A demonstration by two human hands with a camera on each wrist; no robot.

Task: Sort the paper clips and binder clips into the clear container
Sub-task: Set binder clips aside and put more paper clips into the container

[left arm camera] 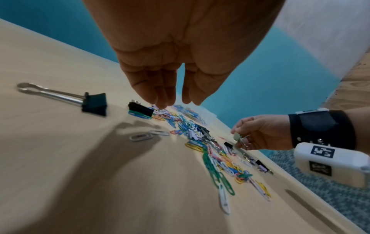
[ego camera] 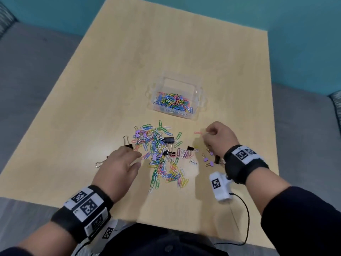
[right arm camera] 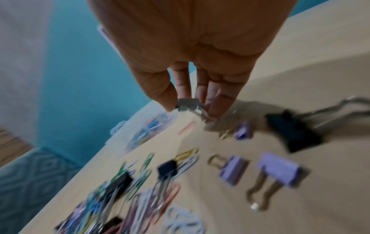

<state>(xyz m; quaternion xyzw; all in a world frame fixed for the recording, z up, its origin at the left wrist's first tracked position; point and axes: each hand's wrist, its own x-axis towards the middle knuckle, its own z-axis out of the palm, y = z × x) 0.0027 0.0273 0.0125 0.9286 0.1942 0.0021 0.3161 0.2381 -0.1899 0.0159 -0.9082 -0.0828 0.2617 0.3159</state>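
Pinched between right hand (ego camera: 218, 138) thumb and fingers is a small pale binder clip (right arm camera: 189, 105). Beyond it and to the left stands the clear container (ego camera: 200, 100), nearer this hand. Left hand (ego camera: 120, 164) hovers open over the pile of clips (ego camera: 162, 156).

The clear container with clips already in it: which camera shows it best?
The head view. There the clear container sits whole and sharp on the table, colored paper clips visible inside. The right wrist view catches only a blurred corner of it past the right hand; the left wrist view shows a faint sliver.
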